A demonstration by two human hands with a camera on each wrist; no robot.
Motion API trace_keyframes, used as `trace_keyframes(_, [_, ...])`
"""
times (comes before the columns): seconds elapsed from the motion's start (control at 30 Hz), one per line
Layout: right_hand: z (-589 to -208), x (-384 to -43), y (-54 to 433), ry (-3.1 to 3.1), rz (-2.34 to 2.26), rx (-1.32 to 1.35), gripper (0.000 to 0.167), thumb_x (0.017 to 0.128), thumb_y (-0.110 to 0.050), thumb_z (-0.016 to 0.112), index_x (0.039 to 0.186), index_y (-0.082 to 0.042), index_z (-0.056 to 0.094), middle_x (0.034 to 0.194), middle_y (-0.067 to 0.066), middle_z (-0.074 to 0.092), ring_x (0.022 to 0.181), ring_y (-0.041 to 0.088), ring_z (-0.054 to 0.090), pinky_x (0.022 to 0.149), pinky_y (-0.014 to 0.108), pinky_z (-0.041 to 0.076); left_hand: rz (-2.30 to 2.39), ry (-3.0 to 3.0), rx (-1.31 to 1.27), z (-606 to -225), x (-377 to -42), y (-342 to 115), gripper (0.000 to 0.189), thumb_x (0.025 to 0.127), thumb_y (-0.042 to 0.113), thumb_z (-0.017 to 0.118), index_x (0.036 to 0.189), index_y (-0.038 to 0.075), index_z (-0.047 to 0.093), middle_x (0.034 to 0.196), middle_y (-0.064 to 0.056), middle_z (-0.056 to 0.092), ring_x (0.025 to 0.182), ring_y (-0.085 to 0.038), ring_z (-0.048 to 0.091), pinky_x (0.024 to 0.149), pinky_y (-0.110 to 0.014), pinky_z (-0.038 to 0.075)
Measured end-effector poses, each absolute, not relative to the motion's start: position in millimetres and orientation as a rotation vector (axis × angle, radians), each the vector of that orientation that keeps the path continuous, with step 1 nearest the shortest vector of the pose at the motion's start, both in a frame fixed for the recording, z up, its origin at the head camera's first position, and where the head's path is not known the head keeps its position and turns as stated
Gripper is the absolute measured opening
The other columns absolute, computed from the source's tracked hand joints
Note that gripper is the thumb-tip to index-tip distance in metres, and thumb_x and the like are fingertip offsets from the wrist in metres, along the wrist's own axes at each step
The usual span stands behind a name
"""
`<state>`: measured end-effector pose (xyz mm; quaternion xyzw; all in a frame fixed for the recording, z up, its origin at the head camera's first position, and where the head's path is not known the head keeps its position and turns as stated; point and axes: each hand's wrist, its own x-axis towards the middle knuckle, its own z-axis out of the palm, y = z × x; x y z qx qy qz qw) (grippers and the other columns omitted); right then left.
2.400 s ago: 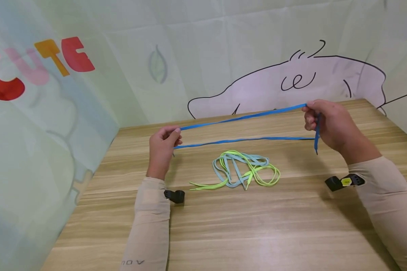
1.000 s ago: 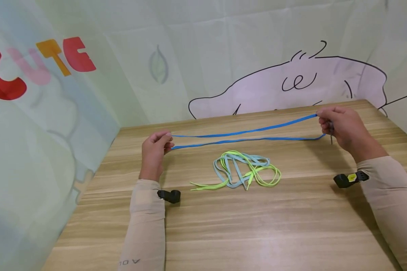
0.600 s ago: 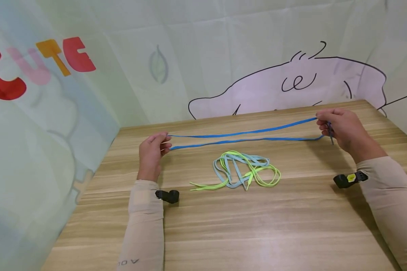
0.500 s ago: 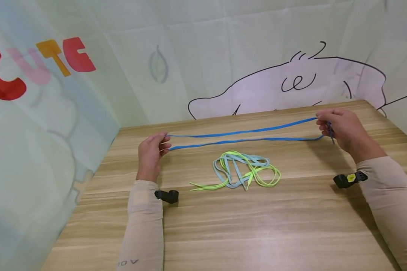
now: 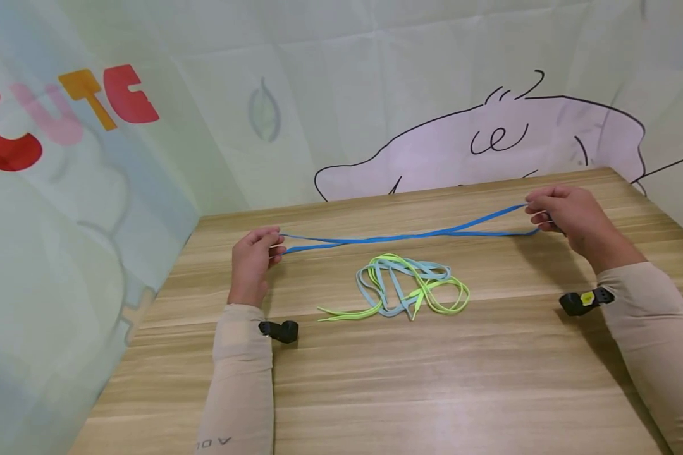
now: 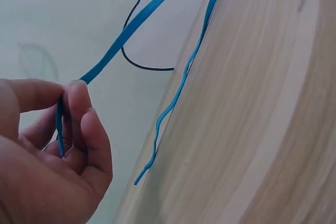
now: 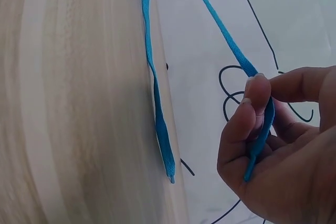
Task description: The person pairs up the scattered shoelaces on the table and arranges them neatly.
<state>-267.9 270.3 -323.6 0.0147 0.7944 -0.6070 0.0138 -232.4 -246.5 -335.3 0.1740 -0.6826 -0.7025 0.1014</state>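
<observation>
Stretched between my two hands is a blue shoelace, sagging in the middle. My left hand pinches it near one end between thumb and fingertips; the tipped end hangs into the palm in the left wrist view. At the other end my right hand pinches it the same way, its tip dangling inside the curled fingers. A second blue shoelace lies along the table, both ends free in the wrist views. In the head view the two laces overlap at mid-length; whether they touch I cannot tell.
Nearer on the wooden table lies a loose pile of yellow-green shoelaces and light-blue shoelaces. A printed cloth backdrop rises behind the table's far edge and along its left side.
Both hands have moved apart, the left hand going left and the right hand right. The held lace has come down, its middle now over the line of the lying one.
</observation>
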Motion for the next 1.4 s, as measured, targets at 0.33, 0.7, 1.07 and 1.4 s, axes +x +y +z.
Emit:
trace_keyframes(0.33, [-328, -268, 272, 2.627, -1.722, 0.028, 0.021, 0.103, -0.025, 0.056, 0.109, -0.006, 0.064, 0.081, -0.014, 0.067, 0.077, 0.007, 0.067, 0.069, 0.021, 0.055, -2.051, -2.127, 0.556, -340, -231, -250, 0.027, 0.104, 0.018, 0.055, 0.125, 0.006, 0.067, 0.1, -0.002, 0.069, 0.078, -0.01, 0.066, 0.065, -0.017, 0.051])
trace_keyframes(0.7, [-332, -272, 276, 2.69, -1.597, 0.012, 0.04, 0.105, -0.025, 0.052, 0.127, 0.008, 0.057, 0.084, -0.015, 0.069, 0.076, 0.005, 0.066, 0.067, 0.022, 0.055, -2.094, -2.149, 0.577, -342, -233, -252, 0.038, 0.105, 0.026, 0.054, 0.133, 0.001, 0.062, 0.111, -0.008, 0.069, 0.077, -0.009, 0.067, 0.066, -0.018, 0.053])
trace_keyframes(1.07, [-331, -271, 277, 2.671, -1.523, -0.017, 0.035, 0.102, -0.014, 0.051, 0.125, 0.012, 0.057, 0.086, -0.012, 0.07, 0.074, 0.004, 0.064, 0.065, 0.024, 0.054, -2.009, -2.18, 0.584, -345, -233, -252, 0.033, 0.101, 0.015, 0.061, 0.132, 0.002, 0.063, 0.112, -0.01, 0.067, 0.076, -0.006, 0.067, 0.067, -0.017, 0.053])
trace_keyframes(1.4, [-334, -271, 275, 2.705, -1.552, 0.004, 0.037, 0.104, -0.016, 0.049, 0.128, 0.011, 0.055, 0.089, -0.014, 0.07, 0.075, 0.003, 0.066, 0.067, 0.024, 0.055, -2.059, -2.004, 0.593, -349, -236, -253, 0.02, 0.098, 0.009, 0.064, 0.116, 0.0, 0.065, 0.107, -0.014, 0.07, 0.066, -0.007, 0.064, 0.058, -0.017, 0.051])
